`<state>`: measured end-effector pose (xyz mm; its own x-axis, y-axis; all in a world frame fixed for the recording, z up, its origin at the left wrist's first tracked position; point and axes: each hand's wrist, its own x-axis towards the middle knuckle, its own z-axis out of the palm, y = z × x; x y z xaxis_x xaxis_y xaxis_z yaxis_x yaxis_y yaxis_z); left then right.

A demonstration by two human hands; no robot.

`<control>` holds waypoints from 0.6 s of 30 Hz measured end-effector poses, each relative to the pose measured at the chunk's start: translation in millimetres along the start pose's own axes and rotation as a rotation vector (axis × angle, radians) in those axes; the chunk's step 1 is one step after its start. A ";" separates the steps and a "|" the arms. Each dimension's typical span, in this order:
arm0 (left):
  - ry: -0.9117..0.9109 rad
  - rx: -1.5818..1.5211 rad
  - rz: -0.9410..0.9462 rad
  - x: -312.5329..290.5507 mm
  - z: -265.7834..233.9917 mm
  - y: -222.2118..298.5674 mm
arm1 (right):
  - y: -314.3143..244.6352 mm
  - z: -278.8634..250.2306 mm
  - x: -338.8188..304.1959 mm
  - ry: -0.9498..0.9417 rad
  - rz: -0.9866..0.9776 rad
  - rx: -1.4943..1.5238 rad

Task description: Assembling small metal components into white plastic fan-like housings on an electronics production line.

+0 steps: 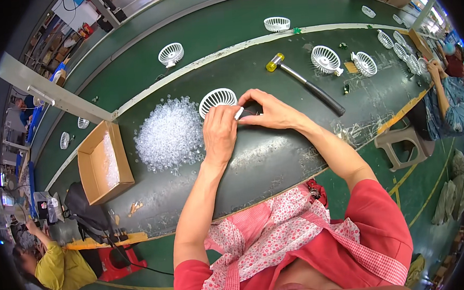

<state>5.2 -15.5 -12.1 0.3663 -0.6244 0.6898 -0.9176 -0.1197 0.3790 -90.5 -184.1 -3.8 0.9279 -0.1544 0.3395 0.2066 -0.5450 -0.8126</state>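
Note:
A round white slatted fan cover (217, 99) lies on the dark green bench in front of me. My left hand (219, 134) is closed over its near edge, the fingers bent and hiding that part. Just to the right, my right hand (272, 110) is closed in a pinch, thumb and fingertips curled round a small white piece (238, 113) beside the left fingertips. Something dark shows within that curl; whether it belongs to the cover I cannot tell. A heap of small clear plastic pieces (168, 134) sits left of my left hand.
An open cardboard box (106, 166) holds more clear pieces at the left. Right of my hands lies a hammer (308, 84) with a yellow head. More white fan covers (326, 59) rest on the bench and on the belt (209, 29) beyond. Other people sit at both sides.

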 end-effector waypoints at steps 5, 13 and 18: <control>0.010 0.032 -0.043 -4.0 -0.1 -2.7 | -5.6 -3.2 1.3 -0.060 0.069 0.002; 0.005 0.144 -0.081 -2.1 -1.0 1.4 | -17.8 4.3 -3.0 -0.043 -0.035 -0.059; 0.074 -0.011 -0.101 -2.6 -7.5 -0.8 | -24.6 3.3 -2.6 0.050 0.010 -0.033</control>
<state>6.1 -7.9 -9.6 0.4679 -0.5507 0.6912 -0.8738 -0.1709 0.4553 -97.0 -167.6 13.8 0.9128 -0.2005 0.3557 0.1864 -0.5704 -0.8000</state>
